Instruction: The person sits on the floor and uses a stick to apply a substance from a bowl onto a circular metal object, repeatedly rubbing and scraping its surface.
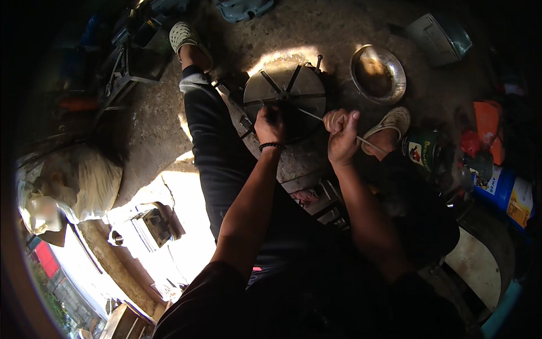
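Between my legs lies a round, flat metal disc (262, 86) with slots running out from its middle, like a rotary table. My left hand (271, 129), with a dark beaded bracelet at the wrist, is at the disc's near side. Its fingers are curled in, and deep shadow hides what they hold. My right hand (342, 135) is wrapped round a thin metal rod (309, 114), thumb up. The rod slants from the disc, through the fist, down to the right. An upright bolt (319, 61) stands at the disc's far right edge.
A shallow metal bowl (397, 79) sits right of the disc. Further right are a dark green container (420, 150), a blue jug (505, 198) and an orange object (488, 124). A metal frame (121, 79) stands far left, with pale plastic bags (93, 181) nearer.
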The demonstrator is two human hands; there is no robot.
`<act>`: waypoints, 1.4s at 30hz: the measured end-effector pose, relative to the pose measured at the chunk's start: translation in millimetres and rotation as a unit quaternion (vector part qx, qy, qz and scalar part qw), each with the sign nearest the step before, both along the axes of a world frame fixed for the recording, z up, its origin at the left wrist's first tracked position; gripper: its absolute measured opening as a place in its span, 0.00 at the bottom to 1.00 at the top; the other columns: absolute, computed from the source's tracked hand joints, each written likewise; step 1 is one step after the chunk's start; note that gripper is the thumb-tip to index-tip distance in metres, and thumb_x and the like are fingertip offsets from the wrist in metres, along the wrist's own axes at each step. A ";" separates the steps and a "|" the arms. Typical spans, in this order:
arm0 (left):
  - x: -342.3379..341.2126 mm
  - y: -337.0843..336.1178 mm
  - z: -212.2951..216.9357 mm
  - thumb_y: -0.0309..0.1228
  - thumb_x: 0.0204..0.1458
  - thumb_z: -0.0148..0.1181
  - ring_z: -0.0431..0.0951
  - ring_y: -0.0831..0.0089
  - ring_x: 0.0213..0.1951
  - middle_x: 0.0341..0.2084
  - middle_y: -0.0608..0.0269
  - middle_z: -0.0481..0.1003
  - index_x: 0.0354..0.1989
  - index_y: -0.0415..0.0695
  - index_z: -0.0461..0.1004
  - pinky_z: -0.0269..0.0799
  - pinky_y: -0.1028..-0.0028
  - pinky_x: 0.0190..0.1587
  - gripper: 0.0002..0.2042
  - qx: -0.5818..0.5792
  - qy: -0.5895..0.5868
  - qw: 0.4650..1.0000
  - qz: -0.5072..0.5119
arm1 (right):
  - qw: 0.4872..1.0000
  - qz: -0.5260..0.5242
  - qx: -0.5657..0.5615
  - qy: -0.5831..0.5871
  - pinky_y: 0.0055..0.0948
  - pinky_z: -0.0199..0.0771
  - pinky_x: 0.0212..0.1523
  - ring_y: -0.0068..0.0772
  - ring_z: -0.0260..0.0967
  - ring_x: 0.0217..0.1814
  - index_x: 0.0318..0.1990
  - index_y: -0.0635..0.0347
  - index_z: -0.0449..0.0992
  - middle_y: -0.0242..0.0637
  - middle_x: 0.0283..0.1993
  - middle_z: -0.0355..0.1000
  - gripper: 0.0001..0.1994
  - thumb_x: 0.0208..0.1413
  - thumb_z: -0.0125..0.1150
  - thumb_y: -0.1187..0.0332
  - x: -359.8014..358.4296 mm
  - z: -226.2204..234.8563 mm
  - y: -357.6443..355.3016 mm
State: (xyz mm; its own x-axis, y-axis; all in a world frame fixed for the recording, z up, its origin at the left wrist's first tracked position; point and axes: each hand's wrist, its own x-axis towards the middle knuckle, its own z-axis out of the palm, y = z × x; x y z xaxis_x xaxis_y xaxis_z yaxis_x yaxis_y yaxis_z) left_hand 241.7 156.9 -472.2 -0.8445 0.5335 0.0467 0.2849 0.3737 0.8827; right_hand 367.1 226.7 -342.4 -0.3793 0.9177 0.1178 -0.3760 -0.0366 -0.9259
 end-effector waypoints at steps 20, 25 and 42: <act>6.7 5.5 13.9 0.35 0.47 0.62 0.72 0.48 0.45 0.41 0.50 0.74 0.47 0.43 0.70 0.69 0.59 0.48 0.19 -0.041 0.037 0.987 -0.151 | 0.987 -0.049 -0.155 0.005 0.23 0.45 0.22 0.19 0.43 0.18 0.19 0.52 0.53 0.25 0.17 0.48 0.26 0.65 0.42 0.46 -27.0 -27.6 23.2; 8.3 2.0 16.5 0.38 0.45 0.64 0.68 0.50 0.54 0.49 0.49 0.72 0.55 0.43 0.67 0.66 0.60 0.56 0.28 -0.053 0.020 0.979 -0.194 | 0.992 -0.034 -0.107 -0.060 0.22 0.41 0.18 0.17 0.42 0.15 0.19 0.51 0.55 0.22 0.15 0.47 0.28 0.63 0.41 0.41 -34.5 -38.4 35.9; 53.9 -17.1 26.7 0.36 0.54 0.52 0.74 0.49 0.49 0.44 0.47 0.76 0.51 0.45 0.71 0.72 0.60 0.49 0.17 -0.156 -0.079 0.961 -0.212 | 0.994 -0.008 -0.109 -0.022 0.23 0.46 0.21 0.18 0.44 0.17 0.17 0.52 0.52 0.26 0.16 0.48 0.26 0.66 0.42 0.50 29.0 -37.9 -7.2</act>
